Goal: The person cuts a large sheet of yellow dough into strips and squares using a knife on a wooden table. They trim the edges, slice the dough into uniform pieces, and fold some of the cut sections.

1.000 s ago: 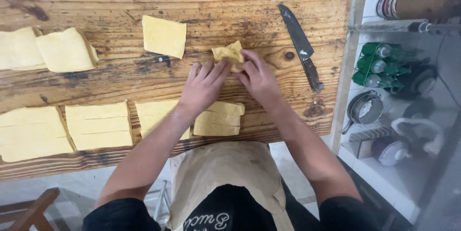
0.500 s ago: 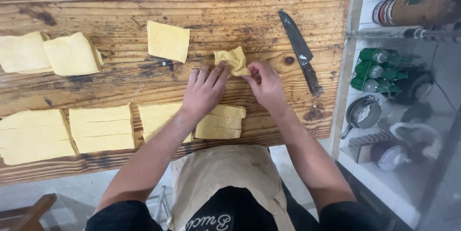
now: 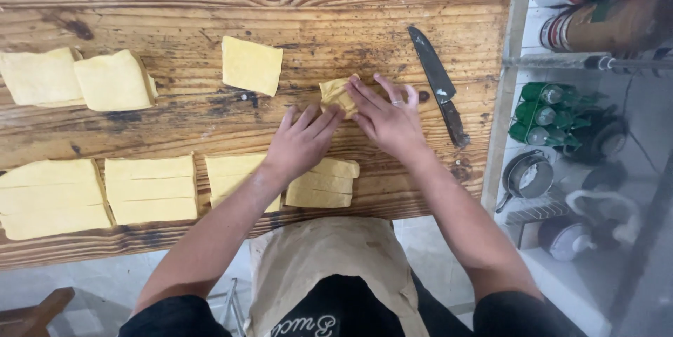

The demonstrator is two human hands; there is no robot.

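Fingers (image 3: 364, 95) of the right hand (image 3: 387, 121) pinch the folded dough piece (image 3: 336, 93), closing on its right edge and top, while the left hand (image 3: 303, 142) lies flat on the counter (image 3: 175, 22) with its fingers stretched out, their tips touching the lower left corner of the same piece. So the right hand grasps the dough and the left is open, pressing rather than gripping. The folded piece sits on the wood between the two sets of fingertips, just ahead of both hands, near the middle of the counter.

Just beyond it to the left lies a single flat dough square (image 3: 252, 64), apart from the hands. Farther left, two overlapping squares (image 3: 77, 79) rest near the edge of the frame. Along the near edge of the counter sit cut dough sheets (image 3: 151, 188) in a row, and a small stack of strips (image 3: 324, 184) lies partly under the left wrist.

To the right of the right hand, a kitchen knife (image 3: 438, 81) lies on the wood, blade pointing away, near the fingers but not touching them. Past the counter's right edge stands a shelf (image 3: 561, 64) with tins, green bottles (image 3: 543, 109) and a small metal strainer (image 3: 527, 176). A tan apron (image 3: 329, 260) shows below.
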